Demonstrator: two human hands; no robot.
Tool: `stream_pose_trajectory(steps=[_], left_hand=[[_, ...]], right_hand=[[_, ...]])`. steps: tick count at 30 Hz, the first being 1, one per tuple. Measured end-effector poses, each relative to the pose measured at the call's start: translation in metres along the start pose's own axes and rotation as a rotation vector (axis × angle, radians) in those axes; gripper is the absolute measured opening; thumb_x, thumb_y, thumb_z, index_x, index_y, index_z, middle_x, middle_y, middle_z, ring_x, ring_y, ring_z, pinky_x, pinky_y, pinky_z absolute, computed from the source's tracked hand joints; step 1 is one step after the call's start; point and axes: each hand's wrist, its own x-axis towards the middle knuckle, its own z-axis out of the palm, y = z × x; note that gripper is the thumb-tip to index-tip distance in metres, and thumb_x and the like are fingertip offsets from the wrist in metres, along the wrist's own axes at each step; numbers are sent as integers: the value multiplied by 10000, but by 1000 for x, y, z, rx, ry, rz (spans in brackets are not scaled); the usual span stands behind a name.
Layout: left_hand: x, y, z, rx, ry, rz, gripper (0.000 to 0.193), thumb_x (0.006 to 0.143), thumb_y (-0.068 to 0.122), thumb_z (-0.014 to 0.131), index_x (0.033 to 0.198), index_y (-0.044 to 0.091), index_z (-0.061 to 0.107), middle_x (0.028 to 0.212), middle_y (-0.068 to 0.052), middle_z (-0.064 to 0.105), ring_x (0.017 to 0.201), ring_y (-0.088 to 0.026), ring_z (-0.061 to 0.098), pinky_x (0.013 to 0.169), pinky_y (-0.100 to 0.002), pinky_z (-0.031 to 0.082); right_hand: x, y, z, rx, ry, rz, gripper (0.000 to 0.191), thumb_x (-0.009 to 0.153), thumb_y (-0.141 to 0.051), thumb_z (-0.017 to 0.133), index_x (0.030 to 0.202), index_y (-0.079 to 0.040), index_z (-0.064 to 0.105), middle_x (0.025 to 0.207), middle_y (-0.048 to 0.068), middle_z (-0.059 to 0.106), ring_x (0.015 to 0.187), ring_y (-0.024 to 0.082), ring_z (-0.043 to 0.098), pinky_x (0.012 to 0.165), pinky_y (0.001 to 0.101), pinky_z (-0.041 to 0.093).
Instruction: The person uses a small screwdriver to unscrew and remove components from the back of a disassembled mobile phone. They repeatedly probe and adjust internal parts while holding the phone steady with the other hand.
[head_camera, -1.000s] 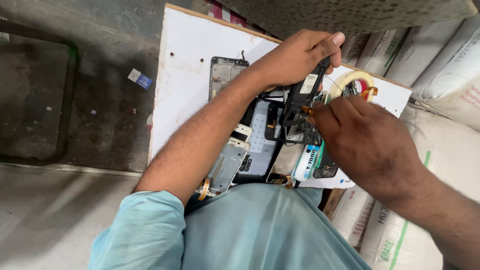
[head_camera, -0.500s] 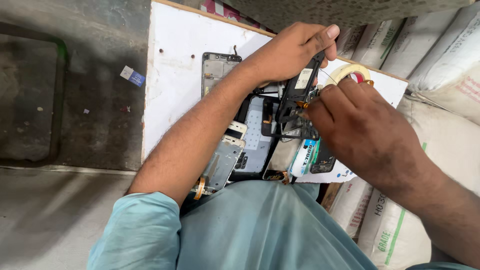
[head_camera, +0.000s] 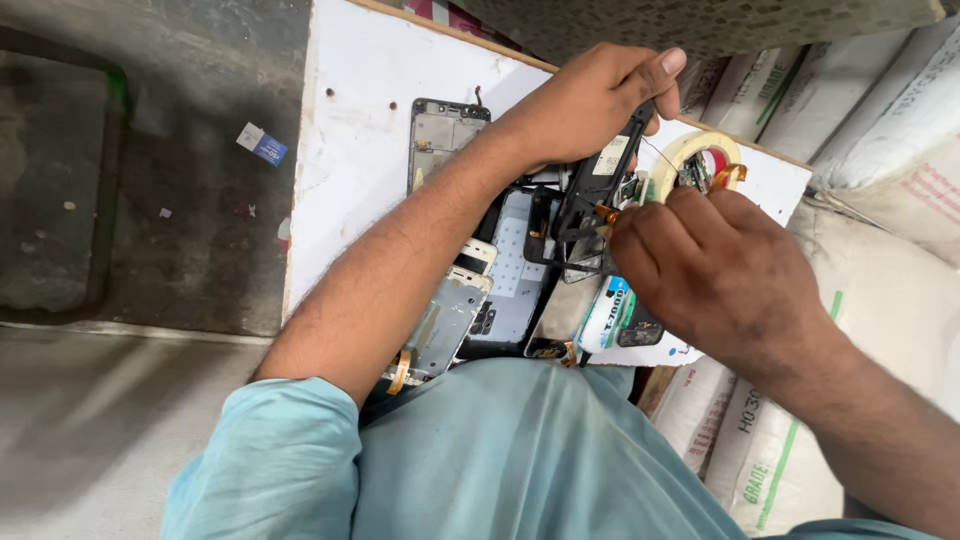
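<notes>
While the teal-shirted lap fills the near edge, a heap of dismantled phone frames is seen lying on the white worktop just beyond it, with a small glue tube beside them. Slightly farther, the right hand is closed, its fingertips pinched on a small orange-tipped tool set against a black phone frame. That frame is gripped, tilted above the heap, by the curled left hand. A tape roll is seen at the far right, beside white sacks.
</notes>
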Motion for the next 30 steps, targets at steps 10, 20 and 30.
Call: stream_pose_trajectory(steps=[10, 20, 30], left_hand=[[2, -1, 0, 67, 11, 71, 625, 1066, 541, 386, 890, 51, 732, 777, -27, 730, 747, -138, 731, 737, -345, 601], [1, 1, -2, 54, 28, 91, 639, 1063, 552, 379, 883, 49, 729, 823, -32, 745, 791, -168, 734, 783, -357, 596], [1, -1, -5, 102, 30, 59, 642, 1056, 560, 368, 877, 74, 746, 809, -40, 748, 836, -186, 742, 831, -366, 573]], right_hand=[[-3, -13, -2, 140, -19, 213, 153, 905, -144, 726, 1001, -40, 669, 854, 64, 565, 811, 210, 584, 719, 360, 549], [2, -10, 6, 137, 30, 147, 171, 817, -77, 745, 972, -51, 678, 846, 55, 571, 804, 210, 587, 694, 367, 536], [-1, -15, 6, 260, 113, 251, 226, 892, -111, 772, 1057, 18, 688, 928, 109, 595, 878, 255, 600, 762, 377, 551]])
